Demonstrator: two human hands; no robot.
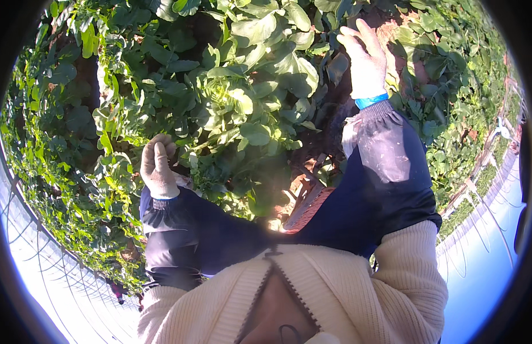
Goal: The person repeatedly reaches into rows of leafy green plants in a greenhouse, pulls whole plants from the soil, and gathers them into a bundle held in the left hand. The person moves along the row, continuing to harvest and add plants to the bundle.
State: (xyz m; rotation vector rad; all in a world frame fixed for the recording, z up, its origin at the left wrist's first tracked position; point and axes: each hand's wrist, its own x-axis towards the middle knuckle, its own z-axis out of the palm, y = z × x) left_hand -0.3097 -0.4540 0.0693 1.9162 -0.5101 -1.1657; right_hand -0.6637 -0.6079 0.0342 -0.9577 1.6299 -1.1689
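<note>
Leafy green plants [257,77] fill the ground before me. My left hand [159,165], in a pale knit work glove, is over my knee at the left edge of the brighter plants. Its fingers are curled together, and whether something small is between them cannot be told. At the upper right, my right hand [365,60], in a similar glove with a blue cuff, is raised over the plants, its fingers apart and nothing in it. Dark protective sleeves [386,146] cover both forearms. Between my legs a red woven item [306,206] lies partly hidden by my trousers.
Dense low greens [42,142] spread on the left and more rows [455,86] on the right. Bare brown soil shows between plants near my right arm. Thin curved hoops [485,206] line the right rim, and a mesh or frame structure [55,262] the left.
</note>
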